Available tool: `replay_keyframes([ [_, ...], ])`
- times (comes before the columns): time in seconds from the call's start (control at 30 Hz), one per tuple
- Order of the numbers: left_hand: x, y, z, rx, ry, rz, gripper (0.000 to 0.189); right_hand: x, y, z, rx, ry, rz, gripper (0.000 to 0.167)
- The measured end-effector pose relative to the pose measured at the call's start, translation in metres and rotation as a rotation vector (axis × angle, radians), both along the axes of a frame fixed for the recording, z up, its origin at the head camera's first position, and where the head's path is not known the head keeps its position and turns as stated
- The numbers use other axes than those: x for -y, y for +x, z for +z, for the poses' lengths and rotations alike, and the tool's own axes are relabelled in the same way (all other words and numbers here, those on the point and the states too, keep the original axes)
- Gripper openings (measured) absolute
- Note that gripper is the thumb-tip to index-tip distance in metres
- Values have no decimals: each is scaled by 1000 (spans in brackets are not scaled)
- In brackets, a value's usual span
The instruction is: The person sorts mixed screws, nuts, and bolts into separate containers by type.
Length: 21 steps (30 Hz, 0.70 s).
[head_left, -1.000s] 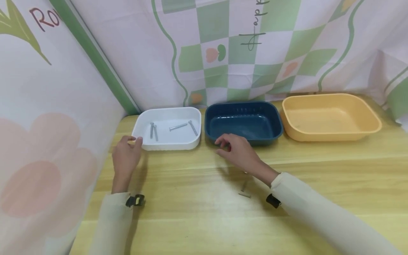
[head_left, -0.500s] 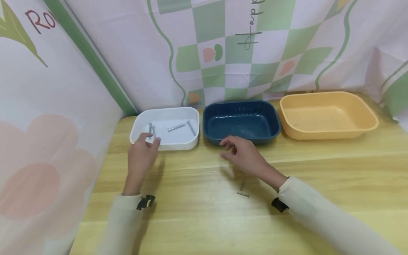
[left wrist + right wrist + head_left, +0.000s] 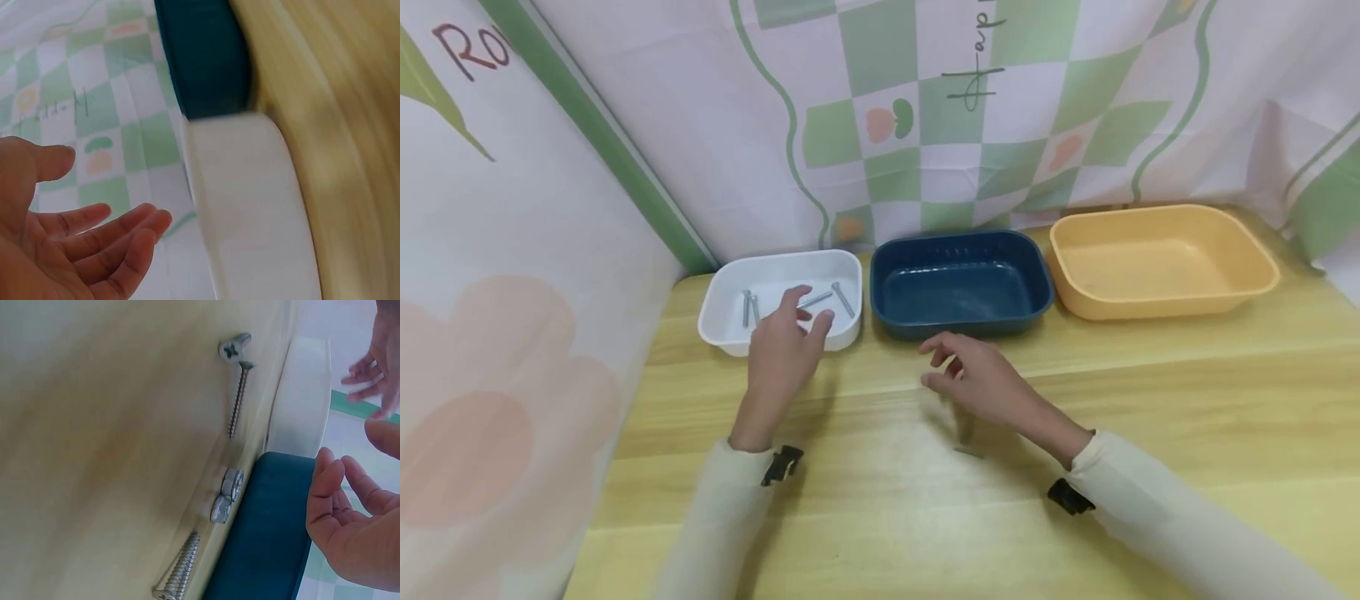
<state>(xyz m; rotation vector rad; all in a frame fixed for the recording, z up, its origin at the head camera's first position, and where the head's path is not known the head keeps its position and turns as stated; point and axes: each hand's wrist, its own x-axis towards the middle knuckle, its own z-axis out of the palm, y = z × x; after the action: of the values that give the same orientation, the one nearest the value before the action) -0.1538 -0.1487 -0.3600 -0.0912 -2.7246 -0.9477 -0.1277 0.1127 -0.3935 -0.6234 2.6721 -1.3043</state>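
Observation:
My left hand [image 3: 784,354] hovers above the front of the white tray [image 3: 722,340], thumb and fingers apart, nothing between them. Several long silvery bolts [image 3: 843,298] lie in that tray, one partly behind the hand. Just in front of the navy tray [image 3: 955,332], my right hand [image 3: 985,379] hangs above the table with loosely bent fingers and holds nothing. Below it on the wood, the right wrist view shows a dark screw [image 3: 237,403], a cross-head screw [image 3: 231,350], two nuts [image 3: 231,484] and a pair of threaded screws [image 3: 181,569]. The head view shows only one or two of these.
A yellow tray [image 3: 1172,310] stands to the right of the navy one, all three in a row at the back of the wooden table [image 3: 880,517]. Patterned cloth [image 3: 947,125] hangs behind them, with more cloth [image 3: 512,333] along the left side.
The left hand has moved right, from the white tray's left corner to over its front middle. My right hand has shifted slightly toward the front. The bolts in the tray have stayed put.

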Motion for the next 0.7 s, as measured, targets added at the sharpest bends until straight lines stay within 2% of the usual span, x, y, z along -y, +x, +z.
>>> replay_keyframes([
  [0.2,-28,-12,2,-7,133,-81,51,-2,6,-4,17,-42,23,29],
  [0.4,-50,-22,-6,68,186,-111,53,-11,12,-5,39,-55,15,28],
  [0.53,-59,-26,-14,123,151,-122,56,-18,15,-7,43,-63,4,28],
  [0.7,-68,-27,-18,198,61,-155,65,-24,17,-11,52,-58,11,26],
])
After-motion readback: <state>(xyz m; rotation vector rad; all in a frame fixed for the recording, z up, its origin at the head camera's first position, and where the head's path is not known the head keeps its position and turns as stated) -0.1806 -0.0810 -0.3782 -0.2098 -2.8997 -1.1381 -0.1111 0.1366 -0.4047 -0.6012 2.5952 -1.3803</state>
